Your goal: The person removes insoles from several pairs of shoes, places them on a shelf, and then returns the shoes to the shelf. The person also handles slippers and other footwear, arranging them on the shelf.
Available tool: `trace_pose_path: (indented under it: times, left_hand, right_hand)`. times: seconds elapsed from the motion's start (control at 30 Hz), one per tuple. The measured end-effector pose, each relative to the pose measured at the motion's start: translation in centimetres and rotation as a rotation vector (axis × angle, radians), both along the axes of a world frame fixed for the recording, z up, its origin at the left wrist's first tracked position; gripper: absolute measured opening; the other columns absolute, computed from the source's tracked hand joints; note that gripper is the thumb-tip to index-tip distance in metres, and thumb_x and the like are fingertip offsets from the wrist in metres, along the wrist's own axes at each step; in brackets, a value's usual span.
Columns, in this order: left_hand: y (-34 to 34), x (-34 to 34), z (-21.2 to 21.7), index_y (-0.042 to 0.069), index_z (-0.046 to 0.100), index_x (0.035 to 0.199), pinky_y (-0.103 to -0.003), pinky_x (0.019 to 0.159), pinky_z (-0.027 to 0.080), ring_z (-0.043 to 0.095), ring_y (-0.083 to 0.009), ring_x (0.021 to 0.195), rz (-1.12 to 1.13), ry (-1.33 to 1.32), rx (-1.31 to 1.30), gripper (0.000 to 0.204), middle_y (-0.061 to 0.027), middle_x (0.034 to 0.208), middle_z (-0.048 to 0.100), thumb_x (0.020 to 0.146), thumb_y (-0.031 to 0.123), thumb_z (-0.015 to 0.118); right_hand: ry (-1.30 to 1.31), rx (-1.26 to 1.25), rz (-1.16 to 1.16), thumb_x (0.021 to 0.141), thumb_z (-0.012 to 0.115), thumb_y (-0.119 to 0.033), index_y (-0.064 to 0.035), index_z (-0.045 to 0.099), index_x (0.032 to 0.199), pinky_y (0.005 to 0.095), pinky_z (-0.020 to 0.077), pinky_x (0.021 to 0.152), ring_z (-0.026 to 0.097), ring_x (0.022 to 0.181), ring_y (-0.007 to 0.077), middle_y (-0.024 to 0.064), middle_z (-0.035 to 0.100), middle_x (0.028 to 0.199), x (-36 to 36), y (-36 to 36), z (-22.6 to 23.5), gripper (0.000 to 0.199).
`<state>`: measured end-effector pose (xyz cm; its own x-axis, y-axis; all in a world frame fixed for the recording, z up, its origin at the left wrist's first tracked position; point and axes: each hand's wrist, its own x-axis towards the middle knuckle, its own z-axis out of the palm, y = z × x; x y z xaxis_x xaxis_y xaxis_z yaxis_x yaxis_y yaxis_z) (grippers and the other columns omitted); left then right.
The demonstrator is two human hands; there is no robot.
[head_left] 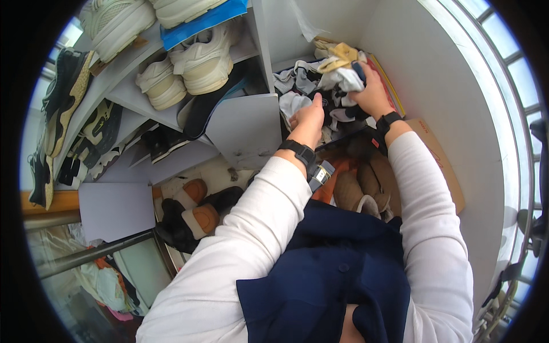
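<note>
A pile of socks in white, grey, black and tan fills a box in the corner compartment. My right hand is closed over the far right of the pile, gripping a white sock with dark cloth beside its fingertips. A tan sock lies bunched just beyond it. At the pile's near left edge is my left hand, its thumb raised and its fingers curled in next to a white sock. My own hand hides what those fingers hold, if anything. Both wrists carry black bands.
Shelves on the left hold several pairs of shoes, with white sneakers nearest. A white panel stands left of the socks. Brown boots sit below my arms, slippers lower left. A cardboard sheet leans against the right wall.
</note>
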<state>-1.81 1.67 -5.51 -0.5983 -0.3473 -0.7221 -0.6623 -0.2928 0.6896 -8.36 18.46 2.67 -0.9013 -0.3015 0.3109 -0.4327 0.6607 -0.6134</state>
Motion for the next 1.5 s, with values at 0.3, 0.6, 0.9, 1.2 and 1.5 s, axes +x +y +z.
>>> trace_pose_path:
  times: [0.3,0.6,0.9,1.2,1.5]
  left_hand:
    - [1.6,-1.3,-2.4,0.001,0.037,0.146,-0.044,0.115,0.023,0.026,-0.0361,0.143,-0.070,-0.341,-0.246,0.095,-0.0253,0.158,0.019,0.078,0.060,0.067]
    - [4.6,-1.6,2.4,-0.002,0.050,0.135,-0.047,0.111,0.034,0.022,-0.0483,0.142,-0.357,-0.090,-0.285,0.079,-0.0332,0.153,0.016,0.076,0.046,0.072]
    - [5.3,-1.4,1.9,-0.006,0.047,0.129,-0.047,0.101,0.042,0.049,-0.0418,0.125,-0.319,0.134,-0.283,0.064,-0.0301,0.134,0.049,0.079,0.029,0.067]
    - [3.6,-0.9,2.3,0.001,0.009,0.150,-0.048,0.112,0.032,0.034,-0.0383,0.138,0.186,-0.506,-0.105,0.133,-0.0266,0.148,0.028,0.058,0.057,0.087]
    - [7.2,-2.0,5.7,0.008,0.019,0.147,-0.053,0.106,0.036,0.041,-0.0391,0.128,0.029,-0.073,-0.254,0.093,-0.0214,0.136,0.040,0.073,0.025,0.073]
  right_hand:
    - [-0.172,-0.032,0.110,0.061,0.080,-0.005,-0.0069,0.048,0.134,0.0379,0.0462,0.098,0.058,0.114,0.0354,0.0201,0.058,0.123,0.4,0.7,-1.8,0.079]
    - [-0.334,-0.144,0.071,0.064,0.078,-0.008,-0.0060,0.045,0.138,0.0343,0.0447,0.098,0.058,0.115,0.0255,0.0142,0.061,0.124,-0.5,1.9,-2.7,0.081]
    - [-0.347,-0.173,0.072,0.065,0.079,-0.007,-0.0050,0.043,0.140,0.0332,0.0431,0.100,0.056,0.118,0.0247,0.0132,0.059,0.126,-0.6,2.2,-3.4,0.083]
    - [-0.348,-0.088,0.077,0.066,0.079,-0.006,-0.0064,0.045,0.137,0.0339,0.0448,0.098,0.059,0.114,0.0242,0.0120,0.061,0.123,0.3,1.2,-2.1,0.078]
    - [-0.498,-0.123,0.080,0.068,0.081,-0.012,-0.0065,0.041,0.141,0.0335,0.0433,0.099,0.056,0.115,0.0220,0.0111,0.059,0.124,-0.5,1.6,-2.2,0.084]
